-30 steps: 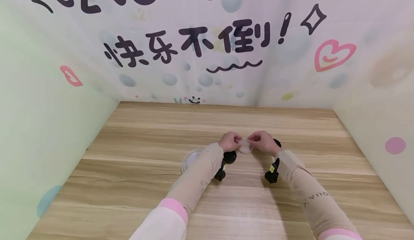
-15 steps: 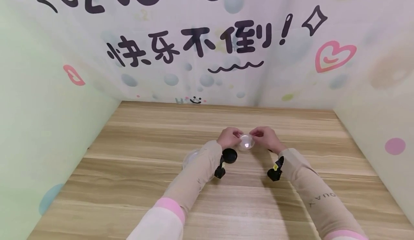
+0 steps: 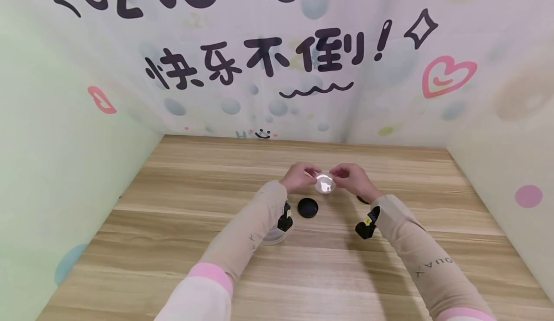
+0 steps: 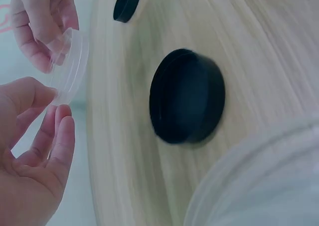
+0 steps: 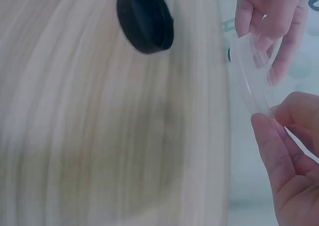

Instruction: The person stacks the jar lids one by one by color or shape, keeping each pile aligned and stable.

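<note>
Between my two hands is a small, round, clear plastic lid (image 3: 324, 183), held up off the table and tilted. My left hand (image 3: 300, 177) pinches its left edge between thumb and fingertips. On the opposite edge, my right hand (image 3: 353, 180) pinches it the same way. Seen edge-on in the left wrist view, the clear lid (image 4: 75, 69) has a shallow raised rim. A round black cap (image 3: 308, 208) lies hollow side up just below the hands. A second black cap (image 4: 127, 4) lies farther off, mostly hidden behind my right wrist in the head view.
A larger round clear plastic piece (image 3: 274, 237) lies on the wooden table (image 3: 182, 205), partly under my left forearm. Printed cloth (image 3: 259, 104) hangs behind the table's back edge, and pale walls stand at both sides.
Both hands have moved away from me and slightly left, lifting and tilting the clear lid. The nearer black cap is more fully visible. My left forearm has shifted left over the larger clear piece.
</note>
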Demonstrator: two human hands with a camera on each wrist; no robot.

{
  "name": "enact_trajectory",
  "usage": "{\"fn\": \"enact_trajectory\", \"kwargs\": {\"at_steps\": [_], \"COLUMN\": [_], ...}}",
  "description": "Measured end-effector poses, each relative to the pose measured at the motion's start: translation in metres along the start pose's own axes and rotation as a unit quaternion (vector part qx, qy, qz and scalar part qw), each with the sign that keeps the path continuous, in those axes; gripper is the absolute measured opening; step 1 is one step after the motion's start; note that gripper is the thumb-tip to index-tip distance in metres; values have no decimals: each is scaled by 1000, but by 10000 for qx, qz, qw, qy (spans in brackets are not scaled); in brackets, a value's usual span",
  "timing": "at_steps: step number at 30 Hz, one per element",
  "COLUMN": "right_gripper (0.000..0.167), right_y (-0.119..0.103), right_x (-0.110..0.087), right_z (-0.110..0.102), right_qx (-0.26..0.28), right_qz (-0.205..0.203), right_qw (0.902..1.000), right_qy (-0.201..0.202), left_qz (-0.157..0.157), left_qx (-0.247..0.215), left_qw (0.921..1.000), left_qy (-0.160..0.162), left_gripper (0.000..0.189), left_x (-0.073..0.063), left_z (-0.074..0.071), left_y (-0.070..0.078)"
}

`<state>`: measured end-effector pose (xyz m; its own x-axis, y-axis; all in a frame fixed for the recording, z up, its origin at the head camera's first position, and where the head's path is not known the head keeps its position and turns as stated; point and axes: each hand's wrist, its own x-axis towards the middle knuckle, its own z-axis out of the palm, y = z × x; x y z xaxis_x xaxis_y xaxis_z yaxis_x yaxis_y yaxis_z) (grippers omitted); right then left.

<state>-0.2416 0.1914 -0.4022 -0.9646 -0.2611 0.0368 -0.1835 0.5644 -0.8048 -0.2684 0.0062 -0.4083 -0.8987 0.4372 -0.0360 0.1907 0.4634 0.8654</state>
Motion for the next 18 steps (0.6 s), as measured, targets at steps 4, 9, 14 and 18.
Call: {"fn": "enact_trajectory", "kwargs": {"at_steps": [4, 9, 14, 18], "right_gripper": [22, 21, 20, 20], "right_y": [-7, -14, -25, -33], "right_x": [1, 4, 6, 7], "right_z": [2, 8, 15, 24], "right_qx": [165, 243, 306, 498], "right_qz": [-34, -11, -121, -95], "right_qw": [9998, 9993, 9985, 9971], "right_qy": [-108, -271, -433, -560], "left_qz": [194, 234, 149, 229], "left_qx": [166, 361, 458, 431], "left_qw": [9997, 9988, 9979, 9969], "left_qy": [-53, -230, -438, -614], "left_gripper": [30, 28, 26, 25], "left_x": [-12, -19, -27, -33], "left_z": [-11, -24, -39, -52], "left_y": [6, 5, 4, 1]}}
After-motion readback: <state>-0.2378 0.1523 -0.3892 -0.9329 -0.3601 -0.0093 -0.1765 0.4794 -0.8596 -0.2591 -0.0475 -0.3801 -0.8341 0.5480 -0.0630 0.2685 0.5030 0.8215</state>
